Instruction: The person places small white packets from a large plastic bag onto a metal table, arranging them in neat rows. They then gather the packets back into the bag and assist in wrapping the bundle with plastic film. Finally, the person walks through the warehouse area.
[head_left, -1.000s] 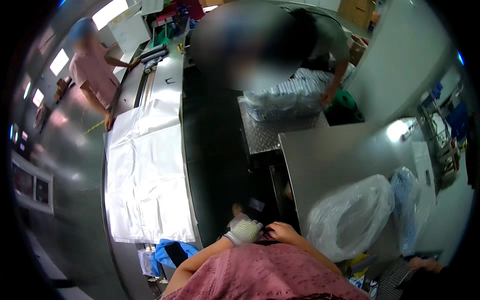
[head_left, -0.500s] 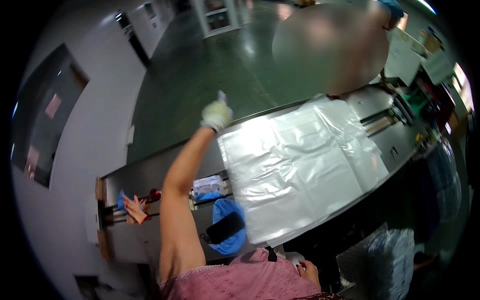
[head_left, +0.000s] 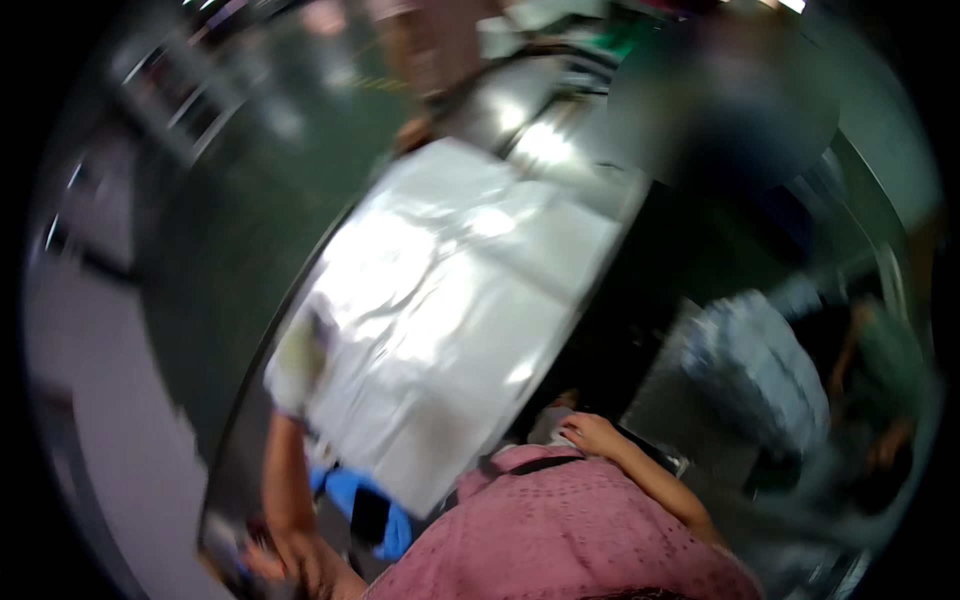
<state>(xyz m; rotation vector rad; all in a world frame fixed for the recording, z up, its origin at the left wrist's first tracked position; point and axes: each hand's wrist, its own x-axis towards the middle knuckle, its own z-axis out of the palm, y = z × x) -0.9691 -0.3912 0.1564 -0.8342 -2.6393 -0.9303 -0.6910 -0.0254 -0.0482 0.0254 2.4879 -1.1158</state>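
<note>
A stack of large, glossy white plastic sheets or bags lies along the metal table. My left hand, in a pale knitted glove, is over the table at the stack's left edge. Motion blur hides its fingers, and I cannot tell whether it touches the plastic. My bare right hand rests low in front of my body, near the table's near edge. Its fingers curl against a small pale thing that I cannot make out.
A black phone lies on blue material below the stack. Orange gloves lie at the table's near left end. A bundle wrapped in clear plastic stands to the right. Other people are beyond the table and at right.
The view has swung to the right, so the table now runs diagonally. My left hand has gone from beyond the far table edge to the stack's left edge. My right arm shows more.
</note>
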